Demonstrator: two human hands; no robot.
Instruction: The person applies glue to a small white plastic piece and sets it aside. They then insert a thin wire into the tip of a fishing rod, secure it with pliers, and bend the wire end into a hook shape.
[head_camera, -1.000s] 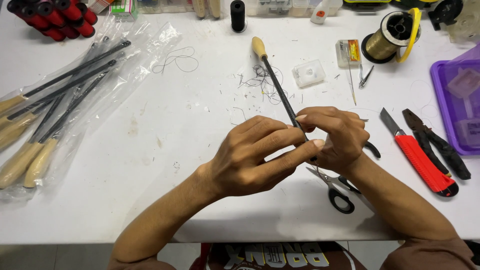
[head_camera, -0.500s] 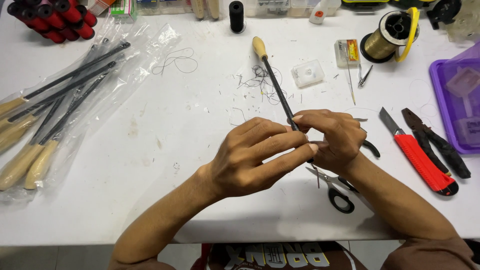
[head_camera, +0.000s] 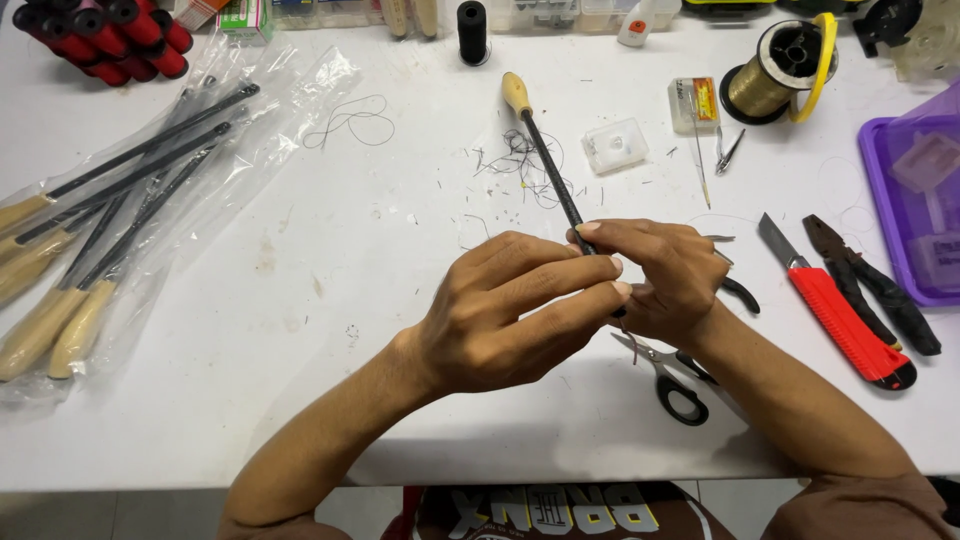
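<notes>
The black shaft of a wooden-handled file (head_camera: 545, 160) is gripped by the closed right hand (head_camera: 665, 280), and it is pinched also by the curled fingers of the left hand (head_camera: 505, 315). The file lies slanted above the white table (head_camera: 330, 300), with scissors (head_camera: 670, 375) just beside the right wrist.

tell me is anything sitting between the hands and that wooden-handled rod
Nothing visible does. Both the left hand and right hand already close around the rod at its near end.

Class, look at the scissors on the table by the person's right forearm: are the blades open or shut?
Open. The scissors lie flat with their blade tips spread slightly apart.
</notes>
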